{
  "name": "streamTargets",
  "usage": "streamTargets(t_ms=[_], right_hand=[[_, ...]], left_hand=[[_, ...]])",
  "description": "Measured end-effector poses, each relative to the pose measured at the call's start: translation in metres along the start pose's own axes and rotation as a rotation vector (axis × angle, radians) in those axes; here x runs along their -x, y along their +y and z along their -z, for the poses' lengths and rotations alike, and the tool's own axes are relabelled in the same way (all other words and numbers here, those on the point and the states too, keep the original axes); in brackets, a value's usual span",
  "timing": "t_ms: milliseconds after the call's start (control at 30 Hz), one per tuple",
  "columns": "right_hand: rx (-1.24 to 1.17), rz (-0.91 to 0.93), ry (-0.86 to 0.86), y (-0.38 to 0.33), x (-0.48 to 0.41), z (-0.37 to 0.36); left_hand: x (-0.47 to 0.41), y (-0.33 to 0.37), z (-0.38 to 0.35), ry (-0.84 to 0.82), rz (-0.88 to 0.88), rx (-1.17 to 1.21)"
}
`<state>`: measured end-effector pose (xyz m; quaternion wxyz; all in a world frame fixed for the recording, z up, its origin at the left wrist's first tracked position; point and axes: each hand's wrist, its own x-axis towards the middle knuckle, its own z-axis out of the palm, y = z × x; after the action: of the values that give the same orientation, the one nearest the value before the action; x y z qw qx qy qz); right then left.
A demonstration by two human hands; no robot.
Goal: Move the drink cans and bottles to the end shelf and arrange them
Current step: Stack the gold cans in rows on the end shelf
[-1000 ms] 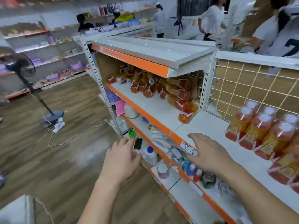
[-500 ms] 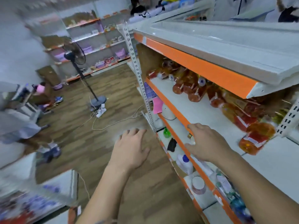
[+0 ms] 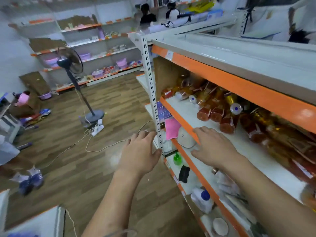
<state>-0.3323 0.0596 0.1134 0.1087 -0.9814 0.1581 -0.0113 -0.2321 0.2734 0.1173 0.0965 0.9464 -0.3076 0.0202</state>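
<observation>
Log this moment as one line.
left hand: open, empty | right hand: open, at shelf edge | bottles: piled on shelf

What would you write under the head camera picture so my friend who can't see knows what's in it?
Two empty hands reach toward a store shelf: the left hand is beside the white post, the right hand over the shelf's orange edge. Bottles and cans of orange drink lie jumbled at the back.

1 wide-angle head cam, fwd & down, close beside shelf unit (image 3: 188,115), floor (image 3: 102,168) to left
</observation>
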Motion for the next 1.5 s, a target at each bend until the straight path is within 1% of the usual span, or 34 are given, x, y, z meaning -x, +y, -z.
streamTargets(t_ms=[233, 433, 533, 667, 867, 1067, 1267, 1400, 1500], right_hand=[[0.055, -0.204, -0.009, -0.034, -0.073, -0.001], [0.08, -0.312, -0.052, -0.027, -0.114, -0.011], [0.082, -0.35, -0.072, -0.01, -0.142, -0.014], [0.062, -0.366, -0.095, 0.01, -0.193, -0.021], [0.066, -0.293, -0.136, 0.019, -0.283, -0.036], [0.101, -0.305, -0.203, 0.026, -0.347, -0.051], [-0.059, -0.41, -0.061, 0.037, -0.435, -0.049], [-0.091, -0.52, 0.066, 0.059, -0.517, -0.05], [-0.115, -0.637, 0.035, 0.069, -0.573, -0.053]], left_hand=[[-0.098, -0.068, -0.002, -0.035, -0.139, 0.054], [-0.171, -0.078, -0.025, -0.122, -0.226, 0.151], [-0.21, -0.078, -0.037, -0.152, -0.235, 0.135], [-0.257, -0.086, -0.049, -0.19, -0.233, 0.103], [-0.324, -0.102, -0.069, -0.217, -0.168, 0.129], [-0.38, -0.097, -0.091, -0.234, -0.2, 0.192], [-0.459, -0.109, -0.131, -0.231, -0.278, 0.321], [-0.509, -0.117, -0.159, -0.259, -0.325, 0.408], [-0.536, -0.12, -0.166, -0.319, -0.379, 0.452]])
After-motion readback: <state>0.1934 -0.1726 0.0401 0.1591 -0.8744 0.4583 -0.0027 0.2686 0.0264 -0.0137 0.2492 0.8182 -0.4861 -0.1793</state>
